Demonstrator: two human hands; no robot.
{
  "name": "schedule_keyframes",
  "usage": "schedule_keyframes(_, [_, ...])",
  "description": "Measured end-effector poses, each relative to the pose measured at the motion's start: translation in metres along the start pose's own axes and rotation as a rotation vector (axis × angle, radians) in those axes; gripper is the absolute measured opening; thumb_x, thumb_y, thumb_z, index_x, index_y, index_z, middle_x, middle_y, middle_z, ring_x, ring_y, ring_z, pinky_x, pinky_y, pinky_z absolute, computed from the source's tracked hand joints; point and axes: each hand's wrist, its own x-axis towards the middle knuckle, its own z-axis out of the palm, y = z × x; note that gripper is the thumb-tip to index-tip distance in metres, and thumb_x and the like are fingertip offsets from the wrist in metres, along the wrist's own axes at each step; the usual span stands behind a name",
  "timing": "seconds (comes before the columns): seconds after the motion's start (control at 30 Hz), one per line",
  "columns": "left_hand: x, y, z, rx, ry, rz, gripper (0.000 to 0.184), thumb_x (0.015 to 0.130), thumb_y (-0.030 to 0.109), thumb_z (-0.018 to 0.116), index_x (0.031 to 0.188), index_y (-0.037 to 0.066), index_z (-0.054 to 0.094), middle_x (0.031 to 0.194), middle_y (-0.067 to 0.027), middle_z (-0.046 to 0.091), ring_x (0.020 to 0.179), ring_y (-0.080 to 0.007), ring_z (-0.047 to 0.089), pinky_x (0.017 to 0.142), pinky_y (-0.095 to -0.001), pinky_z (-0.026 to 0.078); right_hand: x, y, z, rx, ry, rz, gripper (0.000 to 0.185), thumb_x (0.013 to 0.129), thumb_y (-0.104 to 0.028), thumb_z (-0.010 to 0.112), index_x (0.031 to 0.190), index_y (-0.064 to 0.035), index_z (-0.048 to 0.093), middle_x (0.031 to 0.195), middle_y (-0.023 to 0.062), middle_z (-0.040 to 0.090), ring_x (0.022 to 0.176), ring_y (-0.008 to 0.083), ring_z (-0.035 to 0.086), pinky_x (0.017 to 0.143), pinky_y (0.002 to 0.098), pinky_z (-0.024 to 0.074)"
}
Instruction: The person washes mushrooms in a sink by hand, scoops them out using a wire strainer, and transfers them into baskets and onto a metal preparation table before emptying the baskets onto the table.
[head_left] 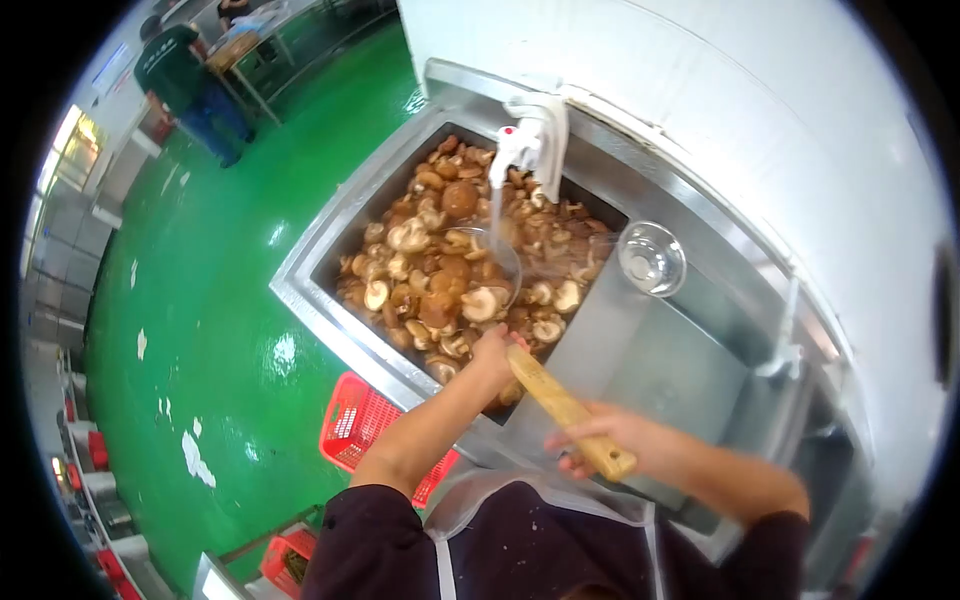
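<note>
A skimmer with a flat wooden handle (555, 390) reaches across the front of the steel sink, its round rim half buried among the mushrooms. My left hand (495, 355) grips the front end of the handle, close to the mushroom pile. Under the handle's rear end, my right hand (625, 435) wraps around it, slightly blurred, with fingertips showing on the left side. Brown shiitake-like mushrooms (460, 200) fill the left basin, some cap up and some showing pale undersides. Water runs onto them from a white tap (518, 150).
A clear round bowl (652, 258) sits by the divider, beside the right basin (690, 350), which holds water. A red plastic basket (350, 425) stands below the sink's left edge. Across the green floor (240, 330), a person in dark green (175, 80) stands at a table.
</note>
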Motion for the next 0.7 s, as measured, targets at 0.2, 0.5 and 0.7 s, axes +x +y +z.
schedule_keyframes(0.2, [0.024, 0.051, -0.043, 0.056, -0.134, -0.032, 0.019, 0.088, 0.021, 0.044, 0.080, 0.005, 0.045, 0.062, -0.0065, 0.050, 0.052, -0.0186, 0.048, 0.049, -0.0326, 0.045, 0.091, 0.039, 0.026, 0.092, 0.088, 0.015, 0.049, 0.078, -0.002, 0.057, 0.118, -0.0139, 0.030, 0.074, 0.0083, 0.050, 0.053, 0.0172, 0.051, 0.048, 0.0292, 0.0455])
schedule_keyframes(0.5, [-0.004, 0.047, -0.050, -0.147, -0.239, -0.115, 0.014, 0.082, 0.010, 0.048, 0.070, 0.007, 0.041, 0.055, 0.0000, 0.042, 0.046, -0.0120, 0.041, 0.044, -0.0263, 0.037, 0.035, 0.056, 0.049, 0.201, -0.038, -0.016, 0.052, 0.080, -0.006, 0.052, 0.125, -0.0176, 0.028, 0.075, 0.0069, 0.045, 0.051, 0.0131, 0.047, 0.044, 0.0268, 0.0413])
schedule_keyframes(0.7, [-0.073, 0.009, -0.064, -0.149, -0.311, -0.054, 0.013, 0.082, 0.007, 0.046, 0.070, 0.006, 0.040, 0.055, -0.0034, 0.040, 0.046, -0.0152, 0.040, 0.047, -0.0306, 0.038, -0.023, 0.108, 0.063, 0.148, -0.088, -0.070, 0.055, 0.080, -0.005, 0.053, 0.127, -0.0159, 0.027, 0.075, 0.0074, 0.044, 0.051, 0.0130, 0.047, 0.044, 0.0272, 0.0412])
